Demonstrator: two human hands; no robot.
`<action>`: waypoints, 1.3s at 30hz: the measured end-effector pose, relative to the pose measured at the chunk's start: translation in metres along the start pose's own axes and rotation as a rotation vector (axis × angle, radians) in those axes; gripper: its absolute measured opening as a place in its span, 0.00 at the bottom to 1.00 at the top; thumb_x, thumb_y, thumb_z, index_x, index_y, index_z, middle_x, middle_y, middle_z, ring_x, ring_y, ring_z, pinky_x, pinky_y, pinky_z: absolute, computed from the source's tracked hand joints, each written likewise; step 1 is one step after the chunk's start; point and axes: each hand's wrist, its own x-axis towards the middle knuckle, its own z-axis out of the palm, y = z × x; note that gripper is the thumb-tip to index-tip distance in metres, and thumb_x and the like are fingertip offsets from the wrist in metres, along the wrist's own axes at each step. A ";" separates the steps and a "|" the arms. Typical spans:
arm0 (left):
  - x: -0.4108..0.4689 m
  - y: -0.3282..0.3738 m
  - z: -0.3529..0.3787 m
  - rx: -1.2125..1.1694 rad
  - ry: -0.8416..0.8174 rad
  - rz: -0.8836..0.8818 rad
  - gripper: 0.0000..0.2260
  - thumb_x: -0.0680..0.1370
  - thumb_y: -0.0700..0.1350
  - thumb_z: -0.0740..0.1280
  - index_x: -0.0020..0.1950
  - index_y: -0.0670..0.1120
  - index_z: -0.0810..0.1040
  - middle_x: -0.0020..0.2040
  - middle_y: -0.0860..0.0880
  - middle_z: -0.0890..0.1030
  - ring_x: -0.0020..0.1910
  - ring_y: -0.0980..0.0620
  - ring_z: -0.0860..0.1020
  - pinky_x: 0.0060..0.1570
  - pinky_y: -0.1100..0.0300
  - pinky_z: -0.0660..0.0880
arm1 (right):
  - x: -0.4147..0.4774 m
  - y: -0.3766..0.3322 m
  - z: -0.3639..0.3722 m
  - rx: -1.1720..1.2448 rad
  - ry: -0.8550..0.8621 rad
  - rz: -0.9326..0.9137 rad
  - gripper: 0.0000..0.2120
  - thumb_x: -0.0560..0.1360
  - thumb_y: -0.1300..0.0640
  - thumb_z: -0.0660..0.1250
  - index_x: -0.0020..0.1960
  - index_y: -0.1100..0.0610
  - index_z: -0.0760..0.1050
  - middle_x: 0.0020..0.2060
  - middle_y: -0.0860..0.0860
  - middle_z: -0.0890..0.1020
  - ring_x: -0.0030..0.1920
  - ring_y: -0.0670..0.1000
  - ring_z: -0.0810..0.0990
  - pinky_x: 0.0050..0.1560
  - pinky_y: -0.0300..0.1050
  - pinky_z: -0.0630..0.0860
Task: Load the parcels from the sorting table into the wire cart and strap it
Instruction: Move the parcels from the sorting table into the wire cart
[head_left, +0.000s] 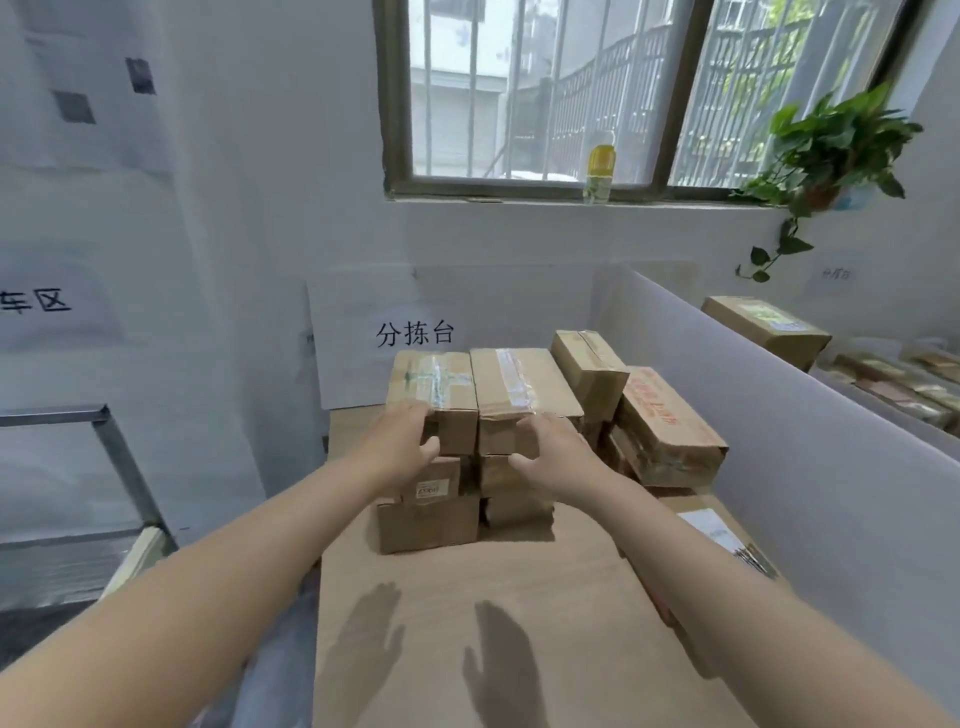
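**Two top boxes, one hand each: the stack may tip**

The left hand (400, 441) curls its fingers (415, 413) over the front top edge of the left box (431, 382), thumb on its face. The right hand (553, 449) hooks the front of the right box (519, 387) the same way. Both boxes sit on top of the stack (428, 522) on the counter (467, 623), not yet lifted.

Risks, as I judge them:
- A one-handed hold on a front edge is shallow, so a box could swing down and slip out.
- Dragging instead of lifting could shift the lower boxes, or knock the red-printed box (667, 421) leaning just beside them.

All are brown corrugated card, sharp-cornered. Glossy, wrinkled clear tape runs across the lids and would be slick to grip.
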 end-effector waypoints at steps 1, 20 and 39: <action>0.001 -0.003 -0.003 0.010 0.006 -0.024 0.20 0.81 0.49 0.63 0.72 0.46 0.69 0.69 0.47 0.73 0.66 0.47 0.71 0.64 0.50 0.72 | 0.009 0.000 0.001 0.002 -0.018 -0.028 0.26 0.78 0.50 0.65 0.74 0.54 0.65 0.71 0.52 0.69 0.71 0.54 0.66 0.71 0.53 0.67; 0.109 -0.053 0.011 0.017 0.102 -0.336 0.15 0.82 0.46 0.58 0.67 0.43 0.73 0.64 0.46 0.75 0.62 0.47 0.74 0.60 0.50 0.73 | 0.210 0.001 0.040 0.167 -0.144 -0.083 0.22 0.81 0.55 0.62 0.71 0.64 0.68 0.68 0.57 0.70 0.62 0.56 0.75 0.61 0.47 0.72; 0.087 -0.057 0.025 -0.697 0.261 -0.576 0.12 0.82 0.47 0.60 0.44 0.42 0.76 0.38 0.48 0.75 0.32 0.55 0.69 0.24 0.69 0.61 | 0.195 -0.022 0.059 0.416 -0.065 0.128 0.23 0.77 0.55 0.64 0.68 0.64 0.68 0.67 0.57 0.63 0.65 0.56 0.68 0.60 0.47 0.68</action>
